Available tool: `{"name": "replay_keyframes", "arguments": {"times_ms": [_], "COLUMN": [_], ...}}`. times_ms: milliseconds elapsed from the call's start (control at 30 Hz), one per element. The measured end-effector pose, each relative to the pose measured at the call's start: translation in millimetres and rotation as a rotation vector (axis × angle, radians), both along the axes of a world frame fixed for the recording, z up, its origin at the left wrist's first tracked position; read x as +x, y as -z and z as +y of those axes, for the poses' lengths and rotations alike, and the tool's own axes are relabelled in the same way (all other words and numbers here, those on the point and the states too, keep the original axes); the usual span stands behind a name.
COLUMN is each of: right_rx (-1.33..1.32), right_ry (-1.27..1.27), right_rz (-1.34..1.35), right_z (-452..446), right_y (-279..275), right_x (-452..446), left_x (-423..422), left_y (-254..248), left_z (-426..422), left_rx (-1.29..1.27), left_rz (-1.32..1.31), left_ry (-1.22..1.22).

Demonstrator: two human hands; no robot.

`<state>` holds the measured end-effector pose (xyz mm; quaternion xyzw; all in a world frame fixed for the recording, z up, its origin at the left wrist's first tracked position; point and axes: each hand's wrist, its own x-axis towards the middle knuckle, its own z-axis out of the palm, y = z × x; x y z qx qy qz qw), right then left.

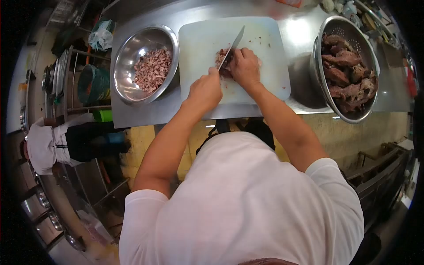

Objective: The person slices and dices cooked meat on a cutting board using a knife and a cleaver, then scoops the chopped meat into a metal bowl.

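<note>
Meat (221,56) partly under right hand (245,67).

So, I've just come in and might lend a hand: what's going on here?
Someone is cutting up meat on a pale cutting board. The left hand grips the knife, its blade at the meat, and the right hand is on the meat beside the blade. Left of the board, a metal bowl holds small chopped pieces; to the right, a colander holds much larger chunks.
</note>
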<state>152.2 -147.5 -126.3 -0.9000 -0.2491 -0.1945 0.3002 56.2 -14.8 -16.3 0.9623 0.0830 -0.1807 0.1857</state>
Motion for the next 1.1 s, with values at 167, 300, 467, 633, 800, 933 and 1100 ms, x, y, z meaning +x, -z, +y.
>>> {"name": "replay_keyframes", "arguments": {"times_ms": [167,300,467,633,800,933,1100], "right_rx": [-0.010,-0.033,0.077,-0.063,-0.028,-0.044,-0.049], "right_ry": [-0.010,0.014,-0.003,-0.103,-0.028,-0.006,-0.048], "right_rz": [0.027,0.056,0.056,0.019,0.097,0.018,0.027], "right_z": [-4.0,-3.5,-3.8,-18.8,-12.9,-9.8,-13.1], "right_y": [7.9,7.5,-8.5,-1.8,6.8,8.9,12.5], "right_x": [3.2,5.2,8.5,25.3,8.7,5.3,3.3], "left_x": [7.4,-19.2,-26.9,-31.9,-38.0,-29.8,14.1], "left_y": [-29.2,-39.7,-26.7,-39.0,-60.0,-43.5,-10.2], "left_z": [10.2,15.1,27.0,25.4,10.7,-0.2,1.5], "left_rx": [0.001,-0.002,-0.102,-0.097,0.009,0.036,-0.047], "left_rz": [-0.069,-0.027,-0.182,-0.182,-0.040,0.046,-0.073], "left_ry": [0.045,-0.007,-0.098,-0.089,0.035,0.052,0.075]}}
